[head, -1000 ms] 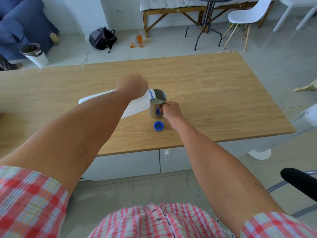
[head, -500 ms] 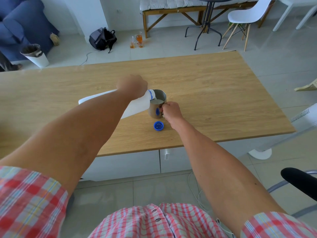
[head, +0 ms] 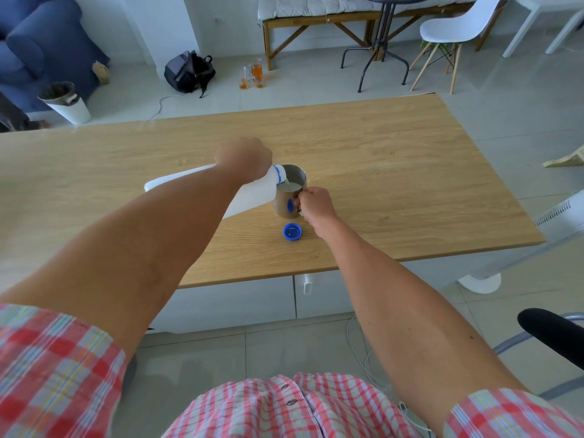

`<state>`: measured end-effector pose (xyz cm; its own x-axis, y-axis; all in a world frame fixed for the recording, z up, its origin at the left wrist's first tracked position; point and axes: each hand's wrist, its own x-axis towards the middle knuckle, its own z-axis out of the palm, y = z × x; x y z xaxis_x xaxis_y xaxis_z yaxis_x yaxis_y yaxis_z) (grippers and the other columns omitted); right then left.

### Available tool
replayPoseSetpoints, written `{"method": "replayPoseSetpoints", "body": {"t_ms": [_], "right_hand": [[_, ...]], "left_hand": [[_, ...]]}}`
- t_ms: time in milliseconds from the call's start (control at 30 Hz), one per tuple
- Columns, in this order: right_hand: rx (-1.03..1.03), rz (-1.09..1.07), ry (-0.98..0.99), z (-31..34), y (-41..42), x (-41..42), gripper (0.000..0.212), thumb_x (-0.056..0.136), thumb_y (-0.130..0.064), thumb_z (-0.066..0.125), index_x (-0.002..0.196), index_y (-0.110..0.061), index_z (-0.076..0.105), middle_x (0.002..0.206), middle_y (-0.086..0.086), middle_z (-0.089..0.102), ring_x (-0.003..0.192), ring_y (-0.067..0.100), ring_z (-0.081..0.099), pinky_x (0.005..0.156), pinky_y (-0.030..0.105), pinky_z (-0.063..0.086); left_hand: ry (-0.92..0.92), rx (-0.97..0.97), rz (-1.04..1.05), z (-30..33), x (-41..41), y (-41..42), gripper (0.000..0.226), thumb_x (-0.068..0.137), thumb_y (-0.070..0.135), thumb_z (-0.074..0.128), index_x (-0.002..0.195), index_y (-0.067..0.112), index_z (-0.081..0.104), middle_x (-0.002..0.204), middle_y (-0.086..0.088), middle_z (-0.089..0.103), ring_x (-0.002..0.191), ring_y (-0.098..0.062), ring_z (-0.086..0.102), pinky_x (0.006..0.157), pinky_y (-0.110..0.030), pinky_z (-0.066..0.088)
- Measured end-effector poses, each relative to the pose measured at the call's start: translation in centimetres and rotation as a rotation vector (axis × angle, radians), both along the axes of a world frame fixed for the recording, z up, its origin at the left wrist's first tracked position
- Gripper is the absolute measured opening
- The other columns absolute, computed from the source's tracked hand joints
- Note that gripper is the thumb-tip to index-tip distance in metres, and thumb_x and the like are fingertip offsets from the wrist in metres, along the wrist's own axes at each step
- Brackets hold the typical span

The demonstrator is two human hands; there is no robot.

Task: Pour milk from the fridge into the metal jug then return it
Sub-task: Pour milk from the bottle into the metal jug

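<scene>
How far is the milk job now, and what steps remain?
Done: the milk bottle is out, its blue cap off and lying on the table. In hand: the left hand tips the bottle over the metal jug, which the right hand steadies; milk shows inside. Left: stop pouring, recap, return the bottle to the fridge.

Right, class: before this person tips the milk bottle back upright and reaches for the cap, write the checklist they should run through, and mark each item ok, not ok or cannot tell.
1. Left hand has a firm hold on the milk bottle: ok, it is wrapped round the upper body.
2. Bottle mouth sits over the metal jug: ok.
3. Right hand steadies the jug by its handle: ok.
4. Enough milk in the jug: cannot tell; milk shows inside, below the rim.
5. Blue cap within reach on the table: ok, it lies open side up just in front of the jug.
6. No spill on the table: ok, none visible.
</scene>
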<state>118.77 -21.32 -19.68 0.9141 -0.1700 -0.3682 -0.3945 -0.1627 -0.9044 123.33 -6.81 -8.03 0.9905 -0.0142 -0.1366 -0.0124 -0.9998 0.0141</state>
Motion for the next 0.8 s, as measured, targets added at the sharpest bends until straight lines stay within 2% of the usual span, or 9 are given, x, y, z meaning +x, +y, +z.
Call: {"method": "replayPoseSetpoints", "body": {"t_ms": [267, 533, 800], "right_hand": [[0.004, -0.005, 0.015, -0.24, 0.03, 0.22, 0.023, 0.094, -0.003, 0.043, 0.088, -0.006, 0.064, 0.079, 0.01, 0.058, 0.065, 0.017, 0.046, 0.055, 0.027, 0.035], [0.005, 0.002, 0.012, -0.41, 0.12, 0.2, 0.022, 0.091, -0.003, 0.042, 0.086, -0.012, 0.061, 0.081, 0.011, 0.053, 0.071, 0.021, 0.042, 0.055, 0.03, 0.031], [0.02, 0.002, 0.006, -0.34, -0.11, 0.18, 0.023, 0.091, -0.001, 0.042, 0.086, -0.01, 0.063, 0.081, 0.011, 0.056, 0.073, 0.021, 0.045, 0.056, 0.029, 0.033]], "left_hand": [[-0.002, -0.009, -0.004, -0.01, 0.0, 0.04, 0.025, 0.093, 0.019, 0.037, 0.094, 0.008, 0.06, 0.08, -0.01, 0.055, 0.082, -0.032, 0.059, 0.073, -0.038, 0.046], [-0.006, -0.003, -0.003, -0.08, -0.02, 0.1, 0.026, 0.095, 0.022, 0.036, 0.094, 0.009, 0.059, 0.078, -0.008, 0.052, 0.083, -0.032, 0.057, 0.072, -0.038, 0.042], [-0.01, -0.013, -0.001, 0.04, -0.05, -0.06, 0.028, 0.096, 0.022, 0.035, 0.093, 0.009, 0.059, 0.078, -0.009, 0.053, 0.079, -0.03, 0.056, 0.07, -0.038, 0.042]]}}
